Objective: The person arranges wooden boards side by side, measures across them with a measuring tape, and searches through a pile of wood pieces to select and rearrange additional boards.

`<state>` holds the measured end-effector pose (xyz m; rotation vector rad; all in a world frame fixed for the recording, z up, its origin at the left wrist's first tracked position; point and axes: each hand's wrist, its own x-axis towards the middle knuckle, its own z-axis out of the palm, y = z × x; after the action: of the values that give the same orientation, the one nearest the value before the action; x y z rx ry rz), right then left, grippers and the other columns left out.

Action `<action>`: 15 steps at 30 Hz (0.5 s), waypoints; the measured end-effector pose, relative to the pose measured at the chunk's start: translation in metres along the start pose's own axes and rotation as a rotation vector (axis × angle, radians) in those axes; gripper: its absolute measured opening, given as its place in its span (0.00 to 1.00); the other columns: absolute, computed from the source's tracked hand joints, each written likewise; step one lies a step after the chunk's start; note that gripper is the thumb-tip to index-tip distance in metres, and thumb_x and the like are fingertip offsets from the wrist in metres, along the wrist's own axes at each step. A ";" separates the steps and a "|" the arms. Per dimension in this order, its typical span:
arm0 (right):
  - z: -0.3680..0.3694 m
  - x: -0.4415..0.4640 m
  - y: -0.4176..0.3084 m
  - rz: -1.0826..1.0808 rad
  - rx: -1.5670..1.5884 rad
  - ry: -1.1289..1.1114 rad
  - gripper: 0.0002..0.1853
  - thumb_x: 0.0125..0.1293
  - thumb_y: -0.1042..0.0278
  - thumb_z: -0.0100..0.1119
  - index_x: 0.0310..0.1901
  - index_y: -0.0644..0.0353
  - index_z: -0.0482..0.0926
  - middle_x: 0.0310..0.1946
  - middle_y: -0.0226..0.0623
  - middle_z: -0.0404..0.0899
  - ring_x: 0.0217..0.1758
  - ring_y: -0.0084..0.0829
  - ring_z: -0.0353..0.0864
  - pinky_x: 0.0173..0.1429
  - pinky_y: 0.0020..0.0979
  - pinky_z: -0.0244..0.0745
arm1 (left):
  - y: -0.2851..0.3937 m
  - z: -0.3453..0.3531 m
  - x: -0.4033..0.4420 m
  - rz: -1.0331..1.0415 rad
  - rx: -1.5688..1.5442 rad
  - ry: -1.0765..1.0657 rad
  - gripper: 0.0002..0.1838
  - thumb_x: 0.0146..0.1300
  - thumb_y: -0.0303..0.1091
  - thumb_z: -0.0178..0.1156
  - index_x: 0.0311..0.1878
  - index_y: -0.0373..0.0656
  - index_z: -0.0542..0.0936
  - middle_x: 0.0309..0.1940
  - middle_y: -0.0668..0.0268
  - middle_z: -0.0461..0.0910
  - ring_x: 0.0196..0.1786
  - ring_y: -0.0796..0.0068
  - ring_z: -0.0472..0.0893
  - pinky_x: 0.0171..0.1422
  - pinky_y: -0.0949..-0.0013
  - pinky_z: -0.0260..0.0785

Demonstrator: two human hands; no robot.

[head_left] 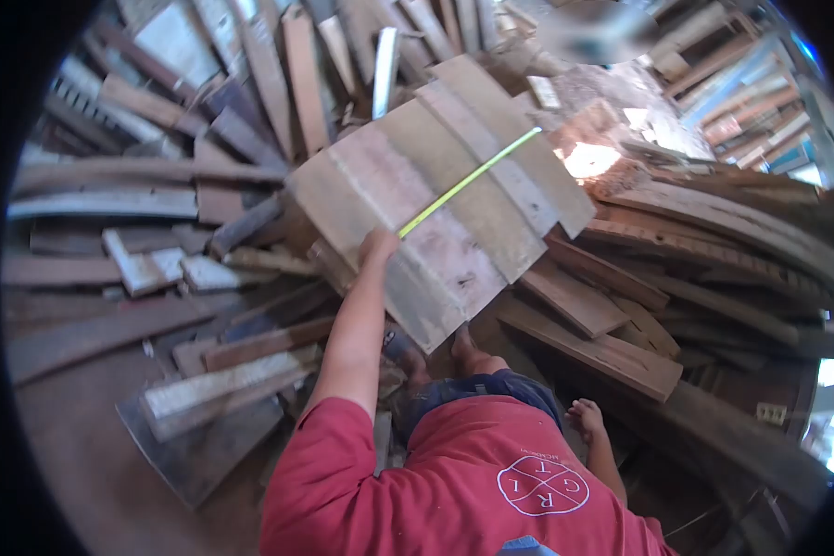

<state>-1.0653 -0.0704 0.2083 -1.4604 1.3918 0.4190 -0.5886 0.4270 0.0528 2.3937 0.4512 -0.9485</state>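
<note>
Currently, left hand [380, 245]: grasping the near end of a yellow tape measure [470, 182]
Span: across the side-by-side wooden boards [473, 227], from near their left edge to their far right edge
Right hand [585, 416]: relaxed, half curled, beside the blue shorts [521, 384]
Around: piled lumber [593, 350]

Wooden panel [440, 176] at twelve o'clock: matt, worn, rough in patches. Tape blade [473, 178] across it: smooth, slightly glossy. Long planks [704, 206], three o'clock: dull, weathered wood. Shirt [417, 473], six o'clock: soft matt cloth.
</note>
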 end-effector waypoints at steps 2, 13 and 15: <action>0.012 -0.009 -0.001 0.047 -0.119 -0.030 0.26 0.70 0.63 0.64 0.66 0.59 0.69 0.40 0.36 0.82 0.39 0.30 0.85 0.41 0.32 0.77 | 0.003 -0.002 0.006 -0.049 -0.074 -0.043 0.23 0.64 0.45 0.59 0.58 0.43 0.83 0.58 0.51 0.82 0.64 0.53 0.81 0.64 0.55 0.75; 0.077 0.000 -0.061 -0.321 -0.584 -0.183 0.25 0.67 0.68 0.67 0.64 0.64 0.73 0.34 0.35 0.81 0.34 0.24 0.80 0.39 0.27 0.74 | -0.064 0.016 0.043 0.305 0.116 -0.079 0.18 0.60 0.45 0.61 0.49 0.48 0.88 0.45 0.52 0.87 0.51 0.53 0.86 0.56 0.54 0.78; 0.087 -0.005 -0.073 -0.361 -0.533 -0.217 0.26 0.68 0.69 0.66 0.65 0.66 0.72 0.33 0.35 0.81 0.35 0.24 0.81 0.41 0.28 0.76 | -0.074 0.013 0.037 0.296 0.101 -0.095 0.18 0.60 0.45 0.61 0.49 0.49 0.88 0.45 0.53 0.87 0.50 0.52 0.86 0.56 0.54 0.78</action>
<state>-0.9684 -0.0103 0.2078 -1.9846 0.8481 0.7258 -0.6047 0.4841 -0.0071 2.4049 0.0113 -0.9617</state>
